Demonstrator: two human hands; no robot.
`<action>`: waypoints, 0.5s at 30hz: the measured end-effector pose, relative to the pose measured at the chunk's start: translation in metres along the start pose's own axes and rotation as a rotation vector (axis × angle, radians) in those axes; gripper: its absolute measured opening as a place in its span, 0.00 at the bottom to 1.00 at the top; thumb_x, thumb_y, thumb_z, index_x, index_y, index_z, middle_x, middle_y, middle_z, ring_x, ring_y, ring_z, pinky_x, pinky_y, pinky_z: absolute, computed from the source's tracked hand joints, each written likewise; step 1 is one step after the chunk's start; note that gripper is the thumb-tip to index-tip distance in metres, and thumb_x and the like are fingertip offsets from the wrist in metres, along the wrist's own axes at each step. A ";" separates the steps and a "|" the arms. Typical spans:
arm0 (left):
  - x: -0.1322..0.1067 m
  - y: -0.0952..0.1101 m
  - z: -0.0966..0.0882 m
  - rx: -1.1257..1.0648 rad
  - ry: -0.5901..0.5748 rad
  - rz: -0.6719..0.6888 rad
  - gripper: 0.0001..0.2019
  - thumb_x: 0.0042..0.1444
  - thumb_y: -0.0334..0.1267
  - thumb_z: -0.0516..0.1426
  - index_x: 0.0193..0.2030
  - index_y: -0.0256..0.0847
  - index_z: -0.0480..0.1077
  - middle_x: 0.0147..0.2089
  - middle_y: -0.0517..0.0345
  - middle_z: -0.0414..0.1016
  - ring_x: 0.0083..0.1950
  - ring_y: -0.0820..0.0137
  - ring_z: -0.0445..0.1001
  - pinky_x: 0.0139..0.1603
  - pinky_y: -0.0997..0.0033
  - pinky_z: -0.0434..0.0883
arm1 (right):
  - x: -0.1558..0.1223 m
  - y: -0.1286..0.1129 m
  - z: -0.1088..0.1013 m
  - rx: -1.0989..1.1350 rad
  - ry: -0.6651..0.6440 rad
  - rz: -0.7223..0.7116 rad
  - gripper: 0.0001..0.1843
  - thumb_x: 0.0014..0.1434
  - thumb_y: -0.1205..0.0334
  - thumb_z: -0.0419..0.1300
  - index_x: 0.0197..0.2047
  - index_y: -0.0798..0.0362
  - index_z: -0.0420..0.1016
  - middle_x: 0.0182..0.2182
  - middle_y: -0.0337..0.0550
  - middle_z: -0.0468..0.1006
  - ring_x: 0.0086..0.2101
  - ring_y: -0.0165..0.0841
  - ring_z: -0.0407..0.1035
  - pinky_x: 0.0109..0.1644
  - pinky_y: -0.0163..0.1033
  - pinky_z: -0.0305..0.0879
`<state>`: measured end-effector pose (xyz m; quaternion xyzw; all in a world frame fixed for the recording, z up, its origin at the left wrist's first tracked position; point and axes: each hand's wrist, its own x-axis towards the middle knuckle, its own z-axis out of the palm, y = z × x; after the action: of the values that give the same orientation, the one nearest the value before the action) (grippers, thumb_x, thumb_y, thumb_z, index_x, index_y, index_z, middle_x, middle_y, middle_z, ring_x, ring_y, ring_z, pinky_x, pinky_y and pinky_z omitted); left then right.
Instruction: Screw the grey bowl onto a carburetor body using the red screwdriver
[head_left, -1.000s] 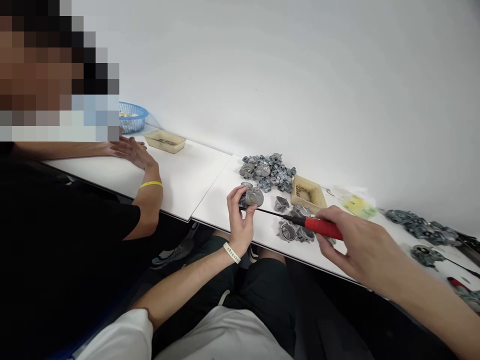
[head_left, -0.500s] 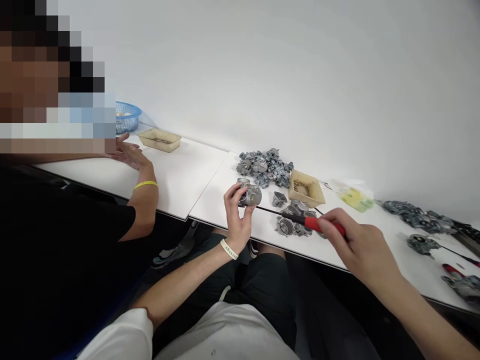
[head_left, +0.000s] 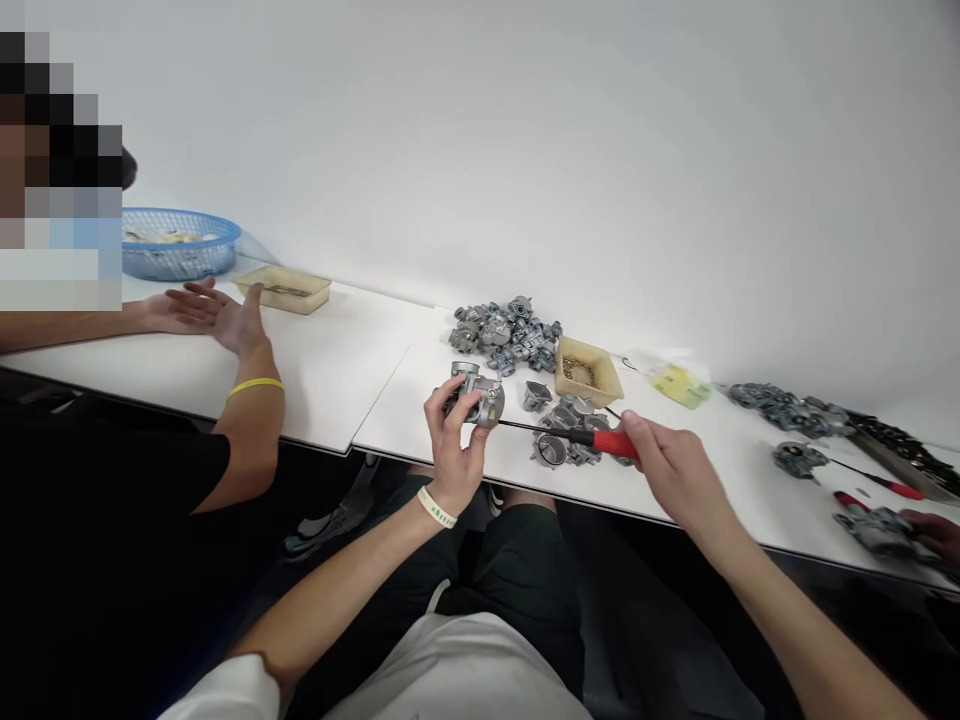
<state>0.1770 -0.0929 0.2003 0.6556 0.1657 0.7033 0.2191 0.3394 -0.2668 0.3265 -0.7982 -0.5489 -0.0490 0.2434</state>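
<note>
Your left hand [head_left: 450, 437] is raised at the table [head_left: 360, 365] edge, wrist bent, fingers wrapped around a grey metal part [head_left: 475, 394]. Your right hand [head_left: 670, 470] reaches in, fingers closed on a red-handled screwdriver [head_left: 592, 439], its tip at the part.

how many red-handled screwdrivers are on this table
2. One red-handled screwdriver is in the person's right hand, its shaft reaching toward the grey metal part in the left hand. The second red-handled screwdriver lies at far right. More may be hidden.
</note>
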 end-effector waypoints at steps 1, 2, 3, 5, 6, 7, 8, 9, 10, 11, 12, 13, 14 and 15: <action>0.001 -0.001 0.000 0.004 0.004 0.012 0.19 0.66 0.41 0.53 0.63 0.53 0.63 0.62 0.47 0.61 0.66 0.59 0.62 0.64 0.54 0.68 | -0.003 0.000 0.002 0.046 -0.008 -0.019 0.21 0.70 0.46 0.43 0.32 0.48 0.64 0.18 0.36 0.68 0.20 0.36 0.64 0.27 0.39 0.58; 0.002 -0.001 -0.001 -0.001 0.006 0.013 0.19 0.66 0.41 0.54 0.63 0.53 0.63 0.62 0.47 0.62 0.66 0.59 0.63 0.64 0.54 0.68 | -0.007 0.001 0.003 0.088 0.002 -0.060 0.16 0.69 0.47 0.46 0.38 0.48 0.65 0.24 0.38 0.73 0.23 0.37 0.67 0.29 0.40 0.61; 0.003 -0.001 -0.001 -0.009 0.005 0.005 0.20 0.66 0.41 0.54 0.63 0.53 0.63 0.62 0.47 0.62 0.66 0.59 0.63 0.64 0.54 0.68 | -0.012 0.001 0.005 0.119 0.025 -0.114 0.13 0.68 0.48 0.48 0.43 0.48 0.64 0.30 0.42 0.77 0.27 0.39 0.70 0.32 0.41 0.63; 0.004 -0.001 0.000 -0.016 -0.007 -0.013 0.20 0.66 0.41 0.55 0.64 0.52 0.62 0.62 0.47 0.62 0.66 0.59 0.63 0.64 0.54 0.67 | -0.019 0.001 0.007 0.156 0.042 -0.222 0.14 0.66 0.50 0.53 0.49 0.48 0.63 0.40 0.49 0.79 0.36 0.42 0.74 0.39 0.45 0.67; 0.004 0.000 0.000 -0.008 -0.018 -0.012 0.20 0.66 0.41 0.55 0.64 0.52 0.62 0.62 0.47 0.62 0.66 0.59 0.63 0.64 0.54 0.67 | -0.021 0.002 0.009 0.171 0.035 -0.234 0.13 0.65 0.50 0.54 0.48 0.48 0.64 0.40 0.50 0.79 0.38 0.43 0.74 0.40 0.45 0.67; 0.003 0.000 0.001 0.008 -0.030 0.002 0.20 0.66 0.40 0.54 0.64 0.52 0.62 0.63 0.47 0.62 0.66 0.59 0.63 0.64 0.53 0.67 | -0.022 0.003 0.010 0.185 0.022 -0.205 0.12 0.67 0.50 0.53 0.44 0.48 0.65 0.36 0.48 0.78 0.36 0.42 0.73 0.39 0.44 0.66; 0.003 0.001 0.000 0.031 -0.043 0.032 0.21 0.66 0.39 0.54 0.64 0.52 0.62 0.63 0.46 0.62 0.66 0.59 0.63 0.64 0.53 0.67 | -0.022 0.005 0.012 0.199 0.014 -0.142 0.13 0.68 0.49 0.50 0.39 0.48 0.65 0.30 0.44 0.76 0.32 0.40 0.72 0.37 0.42 0.65; 0.002 0.002 0.000 0.058 -0.054 0.075 0.21 0.66 0.38 0.54 0.64 0.52 0.62 0.63 0.46 0.62 0.66 0.59 0.63 0.64 0.52 0.67 | -0.021 0.007 0.013 0.214 0.011 -0.062 0.17 0.69 0.48 0.47 0.33 0.48 0.63 0.24 0.40 0.71 0.27 0.37 0.68 0.33 0.40 0.63; 0.001 0.003 0.000 0.083 -0.060 0.124 0.21 0.65 0.36 0.55 0.64 0.53 0.62 0.62 0.46 0.62 0.65 0.59 0.63 0.63 0.52 0.67 | -0.019 0.010 0.014 0.227 0.012 0.012 0.20 0.70 0.48 0.44 0.30 0.48 0.61 0.20 0.37 0.66 0.24 0.35 0.64 0.30 0.39 0.60; 0.001 0.003 -0.001 0.104 -0.062 0.169 0.22 0.64 0.35 0.55 0.64 0.53 0.62 0.62 0.46 0.62 0.65 0.59 0.63 0.63 0.52 0.68 | -0.019 0.012 0.015 0.239 0.013 0.060 0.21 0.71 0.48 0.42 0.29 0.48 0.59 0.19 0.35 0.62 0.22 0.34 0.61 0.29 0.39 0.58; 0.001 0.003 -0.001 0.116 -0.059 0.203 0.24 0.63 0.33 0.56 0.64 0.54 0.62 0.62 0.47 0.62 0.65 0.59 0.64 0.63 0.53 0.68 | -0.020 0.015 0.015 0.247 0.013 0.068 0.20 0.71 0.48 0.42 0.31 0.48 0.60 0.19 0.34 0.63 0.22 0.34 0.60 0.29 0.38 0.58; 0.001 0.003 -0.001 0.120 -0.056 0.218 0.25 0.63 0.32 0.57 0.65 0.54 0.61 0.62 0.47 0.62 0.65 0.59 0.64 0.63 0.53 0.68 | -0.021 0.018 0.015 0.249 0.013 0.048 0.16 0.71 0.49 0.44 0.35 0.48 0.61 0.22 0.35 0.66 0.24 0.34 0.63 0.30 0.39 0.60; 0.001 0.003 -0.001 0.118 -0.055 0.214 0.26 0.62 0.31 0.57 0.65 0.55 0.61 0.62 0.47 0.62 0.66 0.59 0.63 0.63 0.53 0.68 | -0.024 0.019 0.015 0.248 0.012 0.007 0.12 0.70 0.51 0.47 0.41 0.49 0.62 0.27 0.37 0.71 0.27 0.35 0.67 0.32 0.39 0.63; 0.002 0.003 0.000 0.113 -0.056 0.198 0.26 0.62 0.32 0.57 0.65 0.55 0.61 0.62 0.47 0.61 0.66 0.59 0.63 0.62 0.53 0.69 | -0.027 0.021 0.014 0.243 0.008 -0.057 0.10 0.69 0.52 0.49 0.46 0.49 0.62 0.32 0.41 0.75 0.31 0.36 0.70 0.35 0.40 0.65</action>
<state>0.1762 -0.0944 0.2033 0.6996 0.1331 0.6924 0.1159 0.3449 -0.2893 0.2978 -0.7466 -0.5724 0.0079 0.3390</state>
